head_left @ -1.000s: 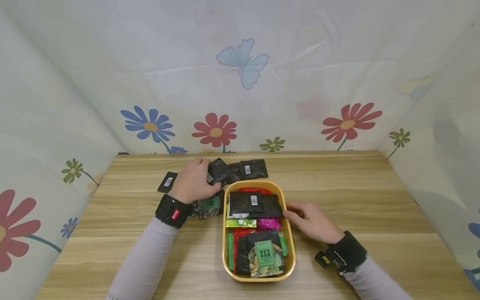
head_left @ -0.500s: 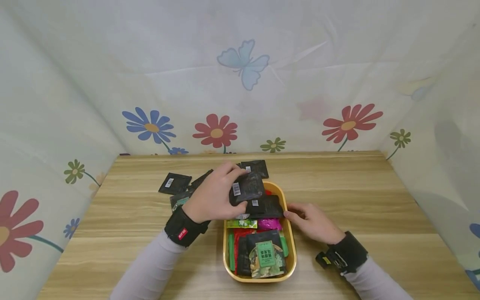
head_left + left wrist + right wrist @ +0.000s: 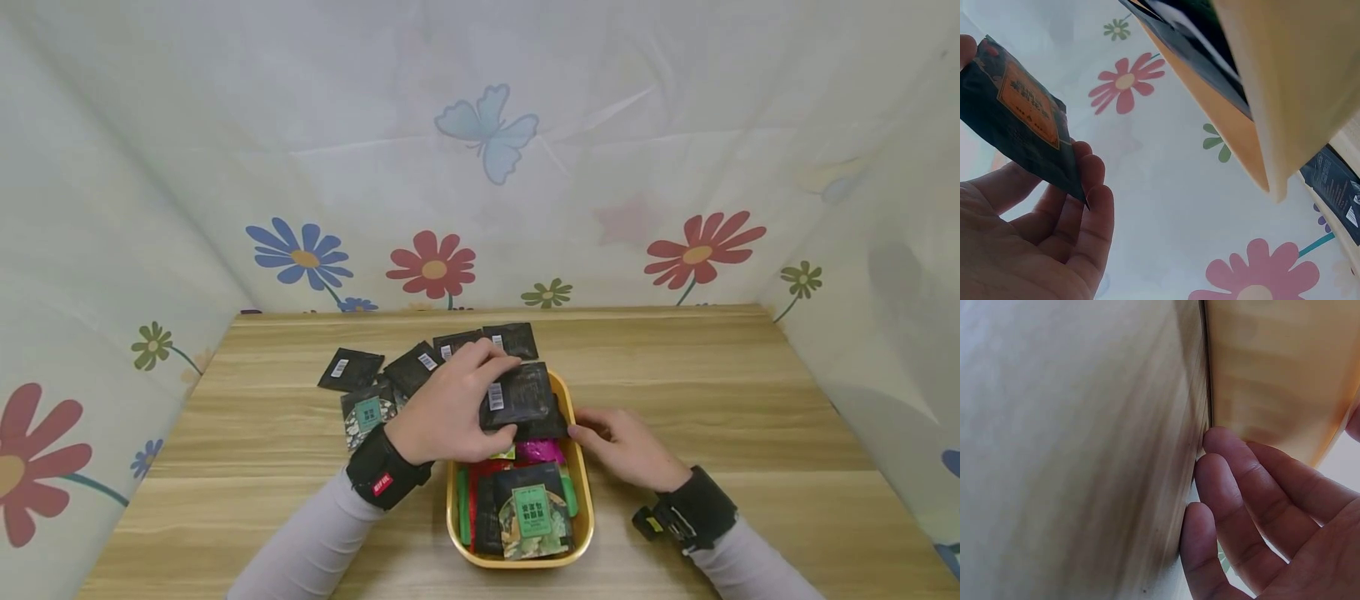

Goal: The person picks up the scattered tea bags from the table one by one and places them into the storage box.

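Left hand pinches black orange-labelled sachet above far end of yellow tub; right hand, fingers loose, touches tub's right side.

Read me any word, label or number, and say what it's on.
No text reads clearly.
Green labels on packets in and beside yellow bin: too small.
Orange label on held packet: blurred.
Red tag on left wristband: too small.
Barcodes, fine print on black packets: too small.

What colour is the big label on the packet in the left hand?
The label is orange, best seen in the left wrist view.
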{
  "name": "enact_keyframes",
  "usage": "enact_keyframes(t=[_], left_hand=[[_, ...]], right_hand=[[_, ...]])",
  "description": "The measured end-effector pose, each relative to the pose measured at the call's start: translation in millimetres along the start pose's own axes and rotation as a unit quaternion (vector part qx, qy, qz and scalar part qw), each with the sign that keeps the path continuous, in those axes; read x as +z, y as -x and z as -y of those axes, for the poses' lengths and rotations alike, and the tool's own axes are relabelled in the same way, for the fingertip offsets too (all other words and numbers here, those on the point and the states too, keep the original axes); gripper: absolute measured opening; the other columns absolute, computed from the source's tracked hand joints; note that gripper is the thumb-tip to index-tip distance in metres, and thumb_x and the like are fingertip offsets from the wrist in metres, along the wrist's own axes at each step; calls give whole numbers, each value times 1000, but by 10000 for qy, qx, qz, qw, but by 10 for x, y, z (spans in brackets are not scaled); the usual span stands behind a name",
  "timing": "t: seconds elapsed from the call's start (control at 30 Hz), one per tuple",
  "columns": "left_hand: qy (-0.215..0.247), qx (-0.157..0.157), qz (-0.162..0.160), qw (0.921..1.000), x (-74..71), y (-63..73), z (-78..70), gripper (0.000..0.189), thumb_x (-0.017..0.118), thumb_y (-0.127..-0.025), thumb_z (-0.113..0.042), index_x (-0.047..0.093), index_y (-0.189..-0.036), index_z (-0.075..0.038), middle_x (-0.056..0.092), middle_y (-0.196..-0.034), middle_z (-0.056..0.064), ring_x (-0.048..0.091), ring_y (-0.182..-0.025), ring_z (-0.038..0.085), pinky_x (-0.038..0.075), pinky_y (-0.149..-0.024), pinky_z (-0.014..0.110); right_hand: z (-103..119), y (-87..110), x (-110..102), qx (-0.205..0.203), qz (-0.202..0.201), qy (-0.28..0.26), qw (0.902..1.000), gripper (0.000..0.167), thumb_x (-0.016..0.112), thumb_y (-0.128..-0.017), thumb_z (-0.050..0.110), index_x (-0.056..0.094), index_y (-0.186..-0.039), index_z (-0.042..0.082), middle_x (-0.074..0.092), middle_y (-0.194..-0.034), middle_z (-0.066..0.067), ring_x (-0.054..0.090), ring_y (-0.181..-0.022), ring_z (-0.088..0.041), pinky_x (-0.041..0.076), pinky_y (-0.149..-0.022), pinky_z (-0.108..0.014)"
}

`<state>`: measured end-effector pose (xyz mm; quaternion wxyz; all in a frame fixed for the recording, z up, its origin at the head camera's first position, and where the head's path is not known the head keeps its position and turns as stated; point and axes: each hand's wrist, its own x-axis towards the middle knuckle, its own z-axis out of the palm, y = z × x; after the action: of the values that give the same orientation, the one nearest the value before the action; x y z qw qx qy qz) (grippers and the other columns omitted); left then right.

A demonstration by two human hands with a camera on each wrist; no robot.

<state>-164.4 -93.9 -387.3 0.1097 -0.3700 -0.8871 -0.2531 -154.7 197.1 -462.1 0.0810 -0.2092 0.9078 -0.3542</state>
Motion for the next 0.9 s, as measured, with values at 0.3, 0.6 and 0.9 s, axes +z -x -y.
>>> enact_keyframes(t=[0.3, 0.6, 0.9], left_hand=[[-59, -210, 862, 9960, 55, 24, 16, 127, 73, -73, -78, 8, -168, -25, 14, -174, 7, 16, -161, 31, 22, -127, 58], [-562, -869, 973, 9899, -5, 111, 186, 125, 54, -76, -92, 1, -168, -26, 2, -176, 6, 7, -163, 33, 12, -129, 62], [-744, -1886, 956, 9745, -148, 359, 614, 114, 58, -86, -78, 4, -168, -20, 7, -175, 15, 10, -161, 40, 11, -128, 65]], right_hand=[[-13, 6, -14, -11, 6, -15, 10000, 40, 56, -106, 38, 72, -130, 11, 76, -122, -1, 71, -110, -16, 57, -94, -40], [1, 9, -17, -35, -27, 73, 10000, 39, 57, -105, 40, 72, -129, 13, 76, -121, 0, 70, -109, -15, 57, -94, -39], [-13, 17, -10, -104, -98, 52, 9999, 37, 58, -105, 38, 74, -126, 13, 77, -118, 0, 71, -107, -14, 57, -92, -36]])
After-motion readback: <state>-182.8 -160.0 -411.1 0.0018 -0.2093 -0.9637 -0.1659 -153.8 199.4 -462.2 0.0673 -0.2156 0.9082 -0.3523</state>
